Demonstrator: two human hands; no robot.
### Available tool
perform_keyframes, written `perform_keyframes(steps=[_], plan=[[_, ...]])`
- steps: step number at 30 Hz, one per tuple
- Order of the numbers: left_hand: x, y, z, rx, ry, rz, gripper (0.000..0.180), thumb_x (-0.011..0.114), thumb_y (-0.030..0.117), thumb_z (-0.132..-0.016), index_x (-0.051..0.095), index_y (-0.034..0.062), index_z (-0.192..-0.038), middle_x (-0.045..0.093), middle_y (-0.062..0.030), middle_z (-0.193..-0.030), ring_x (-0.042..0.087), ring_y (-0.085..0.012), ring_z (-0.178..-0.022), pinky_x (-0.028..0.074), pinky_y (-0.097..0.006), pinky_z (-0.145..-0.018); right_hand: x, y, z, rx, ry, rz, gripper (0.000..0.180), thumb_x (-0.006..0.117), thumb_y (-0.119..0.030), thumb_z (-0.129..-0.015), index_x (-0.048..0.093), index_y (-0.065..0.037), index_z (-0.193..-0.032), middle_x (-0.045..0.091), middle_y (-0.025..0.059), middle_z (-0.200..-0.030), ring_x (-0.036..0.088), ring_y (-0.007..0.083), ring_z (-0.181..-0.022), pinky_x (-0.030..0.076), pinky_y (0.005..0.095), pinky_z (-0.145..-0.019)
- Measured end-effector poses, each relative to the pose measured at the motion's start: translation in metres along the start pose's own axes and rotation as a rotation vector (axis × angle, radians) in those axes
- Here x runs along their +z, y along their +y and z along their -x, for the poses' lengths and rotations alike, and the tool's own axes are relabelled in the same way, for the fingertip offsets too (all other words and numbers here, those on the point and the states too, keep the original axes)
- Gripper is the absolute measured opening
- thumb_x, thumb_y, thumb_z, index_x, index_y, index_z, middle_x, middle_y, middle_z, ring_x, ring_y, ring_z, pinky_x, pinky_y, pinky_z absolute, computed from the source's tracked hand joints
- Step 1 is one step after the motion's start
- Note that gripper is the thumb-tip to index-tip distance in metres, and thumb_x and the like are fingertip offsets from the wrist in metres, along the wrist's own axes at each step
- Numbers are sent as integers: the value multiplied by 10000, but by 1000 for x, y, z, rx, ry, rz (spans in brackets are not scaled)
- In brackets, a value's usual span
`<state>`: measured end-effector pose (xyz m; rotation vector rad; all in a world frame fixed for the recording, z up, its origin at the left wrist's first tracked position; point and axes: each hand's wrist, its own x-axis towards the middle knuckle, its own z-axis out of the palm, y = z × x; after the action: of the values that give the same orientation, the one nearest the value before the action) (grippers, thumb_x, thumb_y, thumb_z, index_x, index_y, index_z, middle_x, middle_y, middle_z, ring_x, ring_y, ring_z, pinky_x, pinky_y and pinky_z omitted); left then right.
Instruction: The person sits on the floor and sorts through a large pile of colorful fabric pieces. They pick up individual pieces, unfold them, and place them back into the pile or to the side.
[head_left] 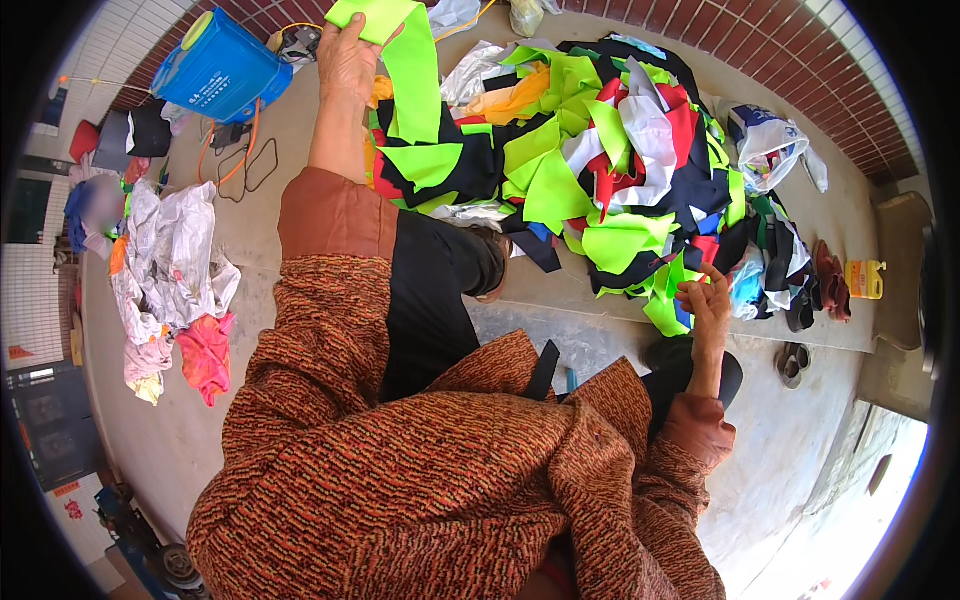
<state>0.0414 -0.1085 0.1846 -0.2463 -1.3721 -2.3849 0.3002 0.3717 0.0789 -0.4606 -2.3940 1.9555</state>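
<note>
My left hand (348, 62) is stretched out at the far left of the pile, closed on a lime-green fabric strip (410, 90) that hangs down from it. Below the strip, more green pieces and dark cloth (470, 165) lie at the pile's left side. My right hand (708, 305) is by the near right edge of the scrap pile (570, 180), its fingers partly bent and apart, with nothing visible between them. Closest to it is a lime-green scrap (662, 300). The pile mixes green, black, red, white and orange fabric pieces.
On the left stand a blue backpack sprayer tank (225, 70) and a heap of silvery and pink cloth (175, 260). A white plastic bag (768, 145), dark red shoes (830, 280) and a yellow jug (865, 280) are on the right. A red-tiled wall (760, 50) runs behind.
</note>
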Motion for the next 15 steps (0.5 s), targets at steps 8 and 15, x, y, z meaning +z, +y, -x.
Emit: perform_keyframes(steps=[8, 15], plan=[[-51, -4, 17, -356, 244, -219, 242, 532, 104, -833, 456, 28, -1050, 549, -162, -1042, 572, -328, -989, 513, -509, -809, -4, 7, -3, -7, -2, -1, 392, 535, -174, -891, 412, -33, -1235, 628, 44, -827, 586, 95, -716, 443, 193, -621], [-85, -3, 42, -908, 236, -753, 258, 566, 204, -768, 514, 68, -982, 624, -131, -847, 644, -264, -669, 531, -398, -559, -3, 4, -3, 7, -6, 2, 390, 546, -163, -878, 421, -26, -1221, 629, 59, -820, 588, 109, -709, 447, 212, -633]])
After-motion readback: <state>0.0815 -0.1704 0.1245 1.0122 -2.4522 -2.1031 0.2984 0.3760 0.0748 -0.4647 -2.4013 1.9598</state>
